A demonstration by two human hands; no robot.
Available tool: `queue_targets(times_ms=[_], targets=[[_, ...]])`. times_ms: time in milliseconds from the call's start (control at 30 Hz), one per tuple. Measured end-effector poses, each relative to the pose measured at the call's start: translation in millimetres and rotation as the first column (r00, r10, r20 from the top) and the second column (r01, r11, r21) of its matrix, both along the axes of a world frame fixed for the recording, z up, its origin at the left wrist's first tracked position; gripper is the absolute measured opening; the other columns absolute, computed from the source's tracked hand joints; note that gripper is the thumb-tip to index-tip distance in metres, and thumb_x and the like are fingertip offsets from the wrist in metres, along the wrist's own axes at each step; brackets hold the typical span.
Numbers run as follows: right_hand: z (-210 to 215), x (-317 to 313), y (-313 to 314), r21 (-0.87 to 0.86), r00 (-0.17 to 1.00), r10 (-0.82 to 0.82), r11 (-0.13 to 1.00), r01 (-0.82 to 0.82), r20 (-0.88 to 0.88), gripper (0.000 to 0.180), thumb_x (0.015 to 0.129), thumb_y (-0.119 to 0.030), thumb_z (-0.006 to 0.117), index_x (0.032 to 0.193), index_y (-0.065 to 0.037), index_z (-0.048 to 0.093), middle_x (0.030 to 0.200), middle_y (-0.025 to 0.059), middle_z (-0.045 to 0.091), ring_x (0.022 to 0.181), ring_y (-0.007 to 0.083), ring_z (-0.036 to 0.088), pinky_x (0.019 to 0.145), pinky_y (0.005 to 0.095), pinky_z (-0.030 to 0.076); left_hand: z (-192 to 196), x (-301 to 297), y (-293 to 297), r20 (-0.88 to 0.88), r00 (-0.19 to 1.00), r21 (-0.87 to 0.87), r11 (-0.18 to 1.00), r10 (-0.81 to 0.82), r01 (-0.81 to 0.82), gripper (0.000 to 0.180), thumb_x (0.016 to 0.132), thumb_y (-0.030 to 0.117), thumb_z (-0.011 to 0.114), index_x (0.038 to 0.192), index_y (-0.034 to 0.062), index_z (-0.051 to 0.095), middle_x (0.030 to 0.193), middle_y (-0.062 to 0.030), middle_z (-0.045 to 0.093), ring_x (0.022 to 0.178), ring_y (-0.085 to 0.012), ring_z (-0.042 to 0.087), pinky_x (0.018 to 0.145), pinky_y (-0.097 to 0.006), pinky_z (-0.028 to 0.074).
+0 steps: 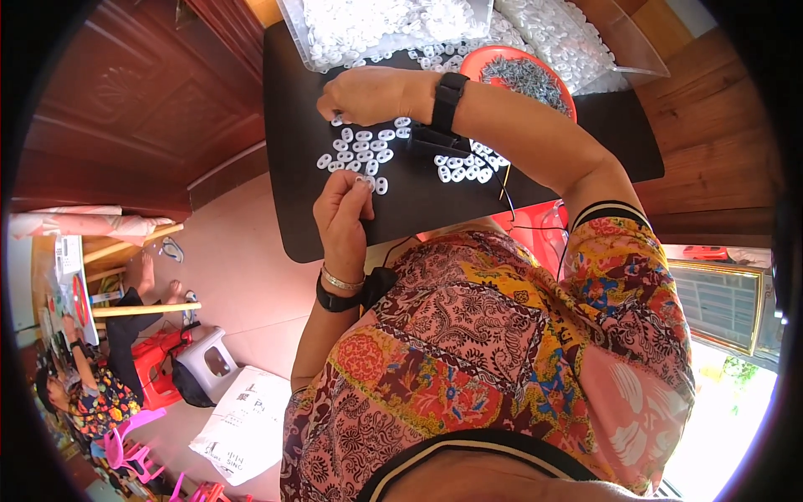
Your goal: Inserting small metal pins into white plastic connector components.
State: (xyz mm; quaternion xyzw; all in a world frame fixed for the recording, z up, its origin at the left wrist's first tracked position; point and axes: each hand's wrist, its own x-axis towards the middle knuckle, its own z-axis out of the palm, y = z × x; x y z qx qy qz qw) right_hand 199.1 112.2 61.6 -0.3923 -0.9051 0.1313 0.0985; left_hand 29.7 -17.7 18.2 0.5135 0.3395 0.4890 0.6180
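Observation:
Small white oval plastic pieces [362, 146], each with two holes, lie in a loose cluster on the dark table. At the near side of this cluster my left hand [341, 209] is closed in a pinch on one such piece [360, 179], partly covered by the fingers. My right hand [364, 96] reaches across to the cluster's far left. Its fingers curl down, closed at a white oval piece [336, 120] that mostly hides beneath them. Below my right forearm lies a second group of the same pieces [468, 171].
A clear bin [293, 29] heaped with white pieces stands at the far edge, beside a full clear bag [569, 42]. A red bowl [571, 105] holds many grey metal pins. A black box [439, 140] with a cable is under my right wrist. Another person [100, 385] sits at far left.

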Motion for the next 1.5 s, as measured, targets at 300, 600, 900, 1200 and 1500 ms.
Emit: queue_targets(times_ms=[300,600,900,1200,1500], targets=[[11.1,-2.7,-9.6,-0.057,1.0,-0.03,0.998,0.03,-0.001,0.011,0.074,-0.007,0.057,0.084,-0.002,0.059,0.076,0.0155,0.063,0.075,0.0352,0.061,0.067,0.0431,0.047,0.4,0.1,-0.7,0.01,1.0,0.007,1.0,0.01,-0.01,0.014,0.09,0.01,0.05,0.079,0.0018,0.054,0.062,0.0013,0.046,0.055,-0.0064,0.039,0.051,-0.021,0.03],[29.0,11.7,-24.8,-0.335,0.899,-0.231,0.937,0.103,-0.371,0.021,0.081,-0.012,0.064,0.099,-0.002,0.063,0.081,0.0121,0.067,0.075,0.0222,0.065,0.066,0.0314,0.051,-2.3,-0.4,0.9,0.036,0.999,0.018,1.0,0.002,-0.003,0.012,0.09,0.009,0.05,0.081,0.0012,0.054,0.063,0.0001,0.047,0.055,-0.0074,0.04,0.052,-0.021,0.031],[13.5,-2.3,-117.6,-0.729,0.16,-0.727,0.597,-0.335,-0.668,0.017,0.086,-0.013,0.068,0.096,-0.001,0.062,0.082,0.0026,0.063,0.073,0.0091,0.061,0.063,0.0205,0.048,27.4,10.6,-5.3,0.161,0.986,0.08,0.996,0.035,-0.048,0.015,0.091,0.01,0.048,0.08,0.0,0.053,0.063,-0.0002,0.047,0.055,-0.0067,0.04,0.052,-0.022,0.031],[11.6,2.5,-130.4,-0.702,0.073,-0.729,0.619,-0.352,-0.68,0.015,0.084,-0.011,0.067,0.093,0.001,0.062,0.079,0.0041,0.063,0.069,0.0087,0.06,0.061,0.0205,0.049,35.5,16.9,-4.0,0.175,0.984,0.15,0.987,0.037,-0.064,0.017,0.091,0.012,0.048,0.081,-0.0013,0.053,0.065,-0.0017,0.048,0.056,-0.0076,0.041,0.054,-0.022,0.032],[9.6,6.4,-131.4,-0.696,-0.002,-0.782,0.557,-0.453,-0.624,0.014,0.084,-0.008,0.065,0.093,0.001,0.062,0.078,0.004,0.063,0.067,0.0079,0.06,0.063,0.0197,0.049,37.9,16.4,-9.3,0.114,0.992,0.094,0.994,0.046,-0.057,0.016,0.091,0.01,0.048,0.08,-0.0008,0.053,0.064,-0.001,0.046,0.055,-0.0073,0.04,0.053,-0.022,0.031]])
